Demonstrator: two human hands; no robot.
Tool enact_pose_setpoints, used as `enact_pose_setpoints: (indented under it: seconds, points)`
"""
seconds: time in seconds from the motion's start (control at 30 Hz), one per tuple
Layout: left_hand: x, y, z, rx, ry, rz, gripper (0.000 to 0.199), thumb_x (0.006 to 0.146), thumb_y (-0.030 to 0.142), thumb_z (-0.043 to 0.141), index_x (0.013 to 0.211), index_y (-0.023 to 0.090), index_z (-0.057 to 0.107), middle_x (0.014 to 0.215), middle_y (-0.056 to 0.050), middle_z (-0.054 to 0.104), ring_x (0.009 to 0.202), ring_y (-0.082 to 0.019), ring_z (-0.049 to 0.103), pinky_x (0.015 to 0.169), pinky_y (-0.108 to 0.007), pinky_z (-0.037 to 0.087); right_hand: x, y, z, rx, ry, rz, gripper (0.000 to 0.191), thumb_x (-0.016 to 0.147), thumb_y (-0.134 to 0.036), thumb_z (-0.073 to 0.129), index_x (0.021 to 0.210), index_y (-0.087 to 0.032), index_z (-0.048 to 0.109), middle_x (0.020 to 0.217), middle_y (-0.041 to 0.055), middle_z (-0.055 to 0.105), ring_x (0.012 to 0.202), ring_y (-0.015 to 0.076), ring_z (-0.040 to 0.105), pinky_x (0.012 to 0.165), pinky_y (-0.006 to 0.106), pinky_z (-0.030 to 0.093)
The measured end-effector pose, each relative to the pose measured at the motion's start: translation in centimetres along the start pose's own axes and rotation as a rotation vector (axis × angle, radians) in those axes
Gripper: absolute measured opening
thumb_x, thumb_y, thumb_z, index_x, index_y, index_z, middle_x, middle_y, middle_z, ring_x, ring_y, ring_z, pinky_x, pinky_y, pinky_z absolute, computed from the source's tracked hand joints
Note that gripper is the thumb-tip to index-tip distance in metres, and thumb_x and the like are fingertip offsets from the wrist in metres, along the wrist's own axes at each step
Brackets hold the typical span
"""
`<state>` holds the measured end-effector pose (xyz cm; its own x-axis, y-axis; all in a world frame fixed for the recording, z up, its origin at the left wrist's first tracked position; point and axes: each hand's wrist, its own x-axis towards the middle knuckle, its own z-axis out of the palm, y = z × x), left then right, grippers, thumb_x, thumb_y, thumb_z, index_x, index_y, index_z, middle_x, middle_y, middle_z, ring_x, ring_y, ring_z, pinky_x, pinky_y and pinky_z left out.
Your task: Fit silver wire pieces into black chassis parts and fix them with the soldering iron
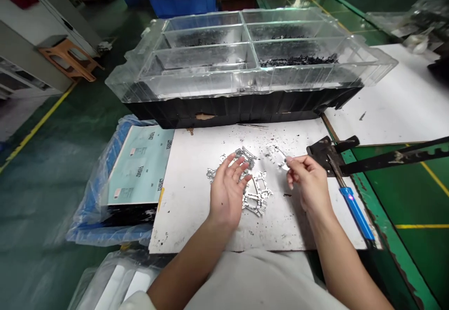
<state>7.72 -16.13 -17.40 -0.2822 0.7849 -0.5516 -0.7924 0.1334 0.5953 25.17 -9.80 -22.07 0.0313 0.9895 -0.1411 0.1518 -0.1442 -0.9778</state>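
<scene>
A small silver metal piece is pinched between the thumb and fingers of the right hand, held just above a white board. Beside it, the left hand holds nothing, its fingers spread wide and reaching over a heap of silvery cast metal frames in the middle of the board. A blue-handled tool lies along the board's right edge. Beyond the board stands a clear divided tray holding black scraps.

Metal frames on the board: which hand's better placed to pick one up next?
Left, probably: the left hand is open and empty over the metal frames, while the right hand pinches a small metal piece.
</scene>
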Motion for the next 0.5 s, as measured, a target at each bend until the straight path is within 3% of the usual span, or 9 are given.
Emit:
enact_pose_setpoints:
  seconds: [0.07, 0.13, 0.2, 0.27, 0.3, 0.33, 0.4, 0.43, 0.5]
  points:
    - [0.2, 1.0, 0.4, -0.133, 0.051, -0.043, 0.022, 0.098, 0.033, 0.054, 0.117, 0.022, 0.060, 0.124, -0.010, 0.062, 0.107, -0.018, 0.064, 0.082, -0.029, 0.055, 2.0, 1.2, -0.5, -0.102, 0.046, 0.017, 0.038, 0.084, -0.053, 0.071, 0.077, -0.020, 0.055, 0.055, -0.0033, 0.049, 0.044, 0.0139, 0.045, 0.042, 0.027, 0.036]
    - [0.1, 2.0, 0.7, -0.200, 0.065, -0.002, 0.018, 0.097, 0.028, 0.055, 0.113, 0.021, 0.060, 0.117, -0.009, 0.063, 0.099, -0.016, 0.065, 0.078, -0.027, 0.054, 2.9, 1.5, -0.6, -0.224, 0.072, 0.004, 0.036, 0.077, -0.049, 0.078, 0.073, -0.019, 0.059, 0.059, 0.0018, 0.053, 0.053, 0.0196, 0.052, 0.047, 0.031, 0.040]
    - [-0.1, 2.8, 0.6, -0.232, 0.074, 0.074, 0.016, 0.097, 0.026, 0.056, 0.111, 0.021, 0.060, 0.112, -0.008, 0.062, 0.096, -0.015, 0.065, 0.077, -0.026, 0.054, 2.1, 0.7, 0.3, -0.322, 0.125, -0.061, 0.034, 0.073, -0.046, 0.081, 0.082, -0.016, 0.067, 0.077, 0.0109, 0.062, 0.081, 0.0312, 0.062, 0.059, 0.037, 0.049]
    - [-0.1, 3.0, 0.1, -0.246, 0.093, 0.132, 0.015, 0.097, 0.027, 0.056, 0.110, 0.021, 0.060, 0.111, -0.007, 0.062, 0.096, -0.015, 0.064, 0.078, -0.026, 0.053, -0.8, -1.1, 2.4, -0.357, 0.182, -0.213, 0.046, 0.082, -0.047, 0.075, 0.114, -0.016, 0.068, 0.114, 0.0191, 0.061, 0.118, 0.0387, 0.054, 0.076, 0.044, 0.054]
    - [0.1, 3.0, -0.2, -0.235, 0.110, 0.160, 0.017, 0.096, 0.027, 0.056, 0.111, 0.021, 0.059, 0.111, -0.007, 0.062, 0.097, -0.015, 0.064, 0.079, -0.027, 0.053, -2.8, -2.3, 3.9, -0.354, 0.124, -0.395, 0.052, 0.088, -0.046, 0.070, 0.130, -0.017, 0.062, 0.128, 0.0209, 0.057, 0.128, 0.0391, 0.049, 0.083, 0.047, 0.055]
    - [0.3, 2.9, -0.6, -0.217, 0.132, 0.192, 0.019, 0.095, 0.029, 0.056, 0.112, 0.022, 0.059, 0.111, -0.008, 0.062, 0.098, -0.016, 0.065, 0.081, -0.028, 0.053, -5.1, -3.6, 5.5, -0.319, -0.029, -0.584, 0.054, 0.093, -0.042, 0.065, 0.141, -0.019, 0.054, 0.136, 0.0199, 0.055, 0.135, 0.0372, 0.046, 0.089, 0.049, 0.056]
    - [1.2, 2.6, -1.7, -0.171, 0.184, 0.260, 0.023, 0.094, 0.033, 0.055, 0.114, 0.022, 0.057, 0.113, -0.009, 0.062, 0.101, -0.018, 0.065, 0.084, -0.030, 0.054, -9.5, -6.3, 8.7, -0.155, -0.527, -0.888, 0.064, 0.092, -0.040, 0.068, 0.150, -0.022, 0.045, 0.136, 0.0165, 0.058, 0.136, 0.0355, 0.049, 0.095, 0.053, 0.057]
    - [1.7, 2.6, -2.4, -0.120, 0.212, 0.297, 0.024, 0.094, 0.036, 0.053, 0.114, 0.022, 0.055, 0.112, -0.010, 0.062, 0.101, -0.019, 0.066, 0.084, -0.032, 0.055, -11.3, -7.5, 10.1, -0.110, -0.660, -0.972, 0.071, 0.084, -0.053, 0.076, 0.146, -0.028, 0.051, 0.132, 0.0105, 0.062, 0.132, 0.0343, 0.054, 0.095, 0.052, 0.059]
    - [2.7, 2.5, -4.1, 0.018, 0.260, 0.349, 0.026, 0.095, 0.039, 0.046, 0.111, 0.021, 0.053, 0.108, -0.011, 0.062, 0.098, -0.019, 0.067, 0.084, -0.033, 0.055, -13.3, -9.1, 12.0, -0.064, -0.821, -1.058, 0.056, 0.081, -0.063, 0.075, 0.131, -0.040, 0.062, 0.125, -0.0003, 0.067, 0.127, 0.0255, 0.060, 0.094, 0.042, 0.060]
